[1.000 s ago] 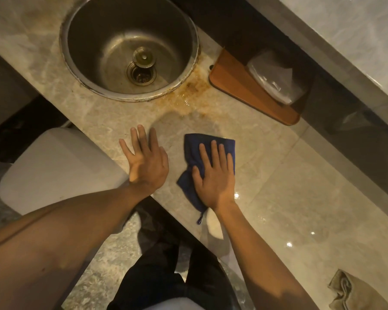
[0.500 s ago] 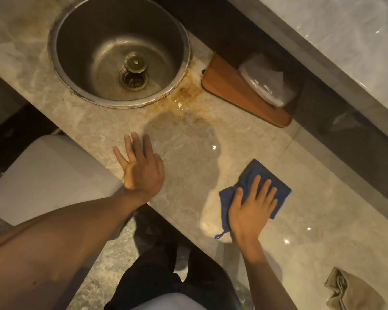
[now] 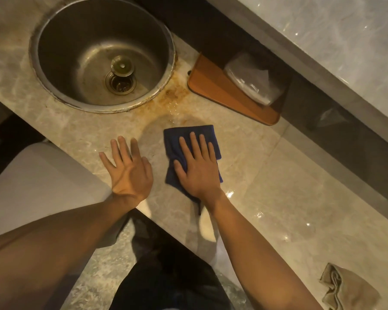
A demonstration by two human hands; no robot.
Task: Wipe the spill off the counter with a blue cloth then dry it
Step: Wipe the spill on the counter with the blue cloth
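Observation:
A blue cloth (image 3: 188,137) lies flat on the marble counter (image 3: 267,175), just below the wet brownish spill (image 3: 175,101) by the sink rim. My right hand (image 3: 198,168) presses flat on the cloth, fingers spread and pointing away from me. My left hand (image 3: 127,171) rests palm down on the bare counter to the left of the cloth, fingers apart, holding nothing. A folded beige cloth (image 3: 347,289) lies at the counter's near right end.
A round steel sink (image 3: 99,54) with a drain plug sits at the upper left. An orange board (image 3: 229,92) with a plastic-wrapped pack (image 3: 253,81) stands behind the spill. A white toilet lid (image 3: 38,189) is below the counter edge on the left.
My right hand has slid the blue cloth from the right back to the left, up toward the spill beside the sink. My left hand has stayed planted on the counter.

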